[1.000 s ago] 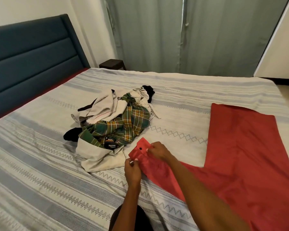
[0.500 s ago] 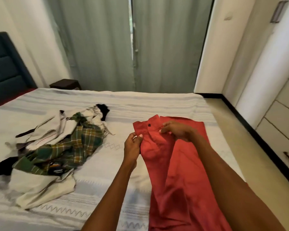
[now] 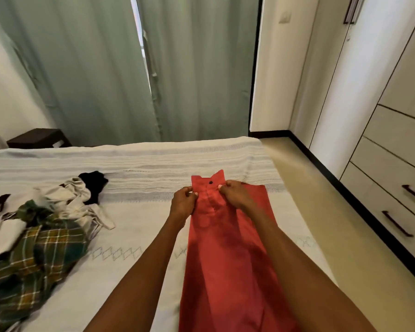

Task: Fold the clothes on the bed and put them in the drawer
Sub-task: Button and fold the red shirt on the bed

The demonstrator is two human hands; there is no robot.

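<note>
- Head view: a pair of red cotton trousers (image 3: 225, 255) lies lengthwise on the white woven bedspread (image 3: 141, 212), waistband toward twelve o'clock, legs running to six o'clock.
- The left hand (image 3: 183, 204) pinches the waistband at its nine o'clock edge, fingers curled round the cloth.
- The right hand (image 3: 235, 194) grips the waistband at three o'clock of the small dark button (image 3: 210, 182), fingers curled.
- At nine o'clock of the trousers, well apart, sits a loose heap: a green plaid shirt (image 3: 34, 259), cream garments (image 3: 65, 197) and a black garment (image 3: 94, 185).
- At three o'clock stand cream wardrobe drawers (image 3: 393, 188) with dark handles, all closed.
- Grey-green curtains (image 3: 130, 68) hang at twelve o'clock.
</note>
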